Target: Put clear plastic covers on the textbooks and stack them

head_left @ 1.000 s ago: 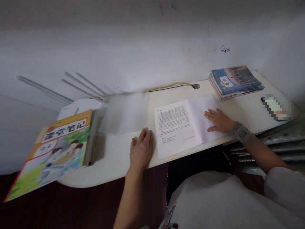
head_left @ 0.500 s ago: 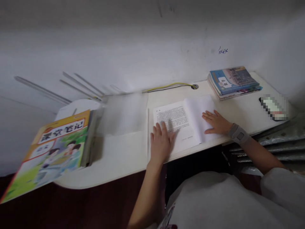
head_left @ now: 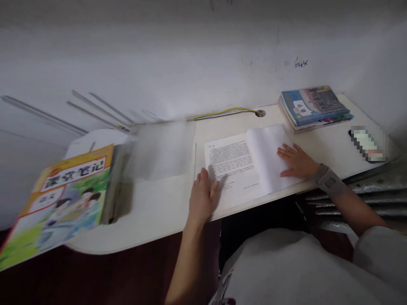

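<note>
At a white desk, an open book is lying flat

A marked white wall is rising behind the desk, with a yellow cable running along its back edge into a round grommet. The open book is sitting near the front edge, a little right of the desk's middle, with its printed page on the left and a thick curve of blank pages on the right.

The person's right hand, in a grey wrist brace, is lying open and spread on those blank pages, apparently to hold the book open. The left hand is also open, with its fingers reaching over the lower corner of the printed page; neither hand is grasping anything, and I cannot tell how hard either is pressing.

The rest seems pushed aside to leave room for the book. A stack of textbooks is sitting at the back right, just beside a phone that is pixelated beyond reading. At the far left, a colourful workbook is standing tilted at the desk's edge, its cover overhanging the floor. A blurred translucent sheet is lying between it and the open book.
</note>
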`<control>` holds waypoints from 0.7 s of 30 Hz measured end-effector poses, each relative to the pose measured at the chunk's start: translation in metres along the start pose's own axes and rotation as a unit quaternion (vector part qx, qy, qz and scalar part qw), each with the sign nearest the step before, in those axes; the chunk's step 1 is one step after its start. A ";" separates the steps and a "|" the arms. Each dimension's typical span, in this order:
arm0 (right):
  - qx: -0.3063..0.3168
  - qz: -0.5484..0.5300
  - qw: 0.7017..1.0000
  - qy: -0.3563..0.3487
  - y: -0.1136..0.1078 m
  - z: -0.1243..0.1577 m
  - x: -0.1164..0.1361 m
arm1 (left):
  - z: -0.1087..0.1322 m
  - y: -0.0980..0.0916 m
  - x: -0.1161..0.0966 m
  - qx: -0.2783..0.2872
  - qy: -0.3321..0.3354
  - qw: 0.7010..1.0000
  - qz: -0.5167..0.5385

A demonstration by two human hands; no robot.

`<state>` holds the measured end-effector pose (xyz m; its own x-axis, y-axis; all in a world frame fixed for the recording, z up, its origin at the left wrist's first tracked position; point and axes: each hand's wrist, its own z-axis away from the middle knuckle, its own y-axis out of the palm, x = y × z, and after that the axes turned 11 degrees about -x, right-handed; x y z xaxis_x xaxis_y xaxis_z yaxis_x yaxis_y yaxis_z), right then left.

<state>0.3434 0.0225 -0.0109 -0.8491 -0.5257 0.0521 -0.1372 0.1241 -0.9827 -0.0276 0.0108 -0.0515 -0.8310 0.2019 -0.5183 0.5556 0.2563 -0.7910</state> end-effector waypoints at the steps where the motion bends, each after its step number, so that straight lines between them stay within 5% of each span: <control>1: -0.008 -0.002 1.000 -0.009 -0.002 -0.001 0.005 | -0.001 0.000 0.000 0.004 0.003 1.000 -0.007; 9: -0.049 -0.025 0.998 0.000 -0.002 -0.011 0.044 | 0.000 0.000 -0.009 0.015 0.033 0.997 -0.068; 21: -0.025 0.013 0.999 -0.023 0.002 -0.007 0.023 | 0.000 0.000 -0.001 -0.001 0.036 0.999 -0.031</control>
<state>0.3203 0.0167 -0.0102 -0.8287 -0.5595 0.0173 -0.1411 0.1790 -0.9737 -0.0267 0.0111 -0.0513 -0.8602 0.2533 -0.4426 0.5025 0.2729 -0.8204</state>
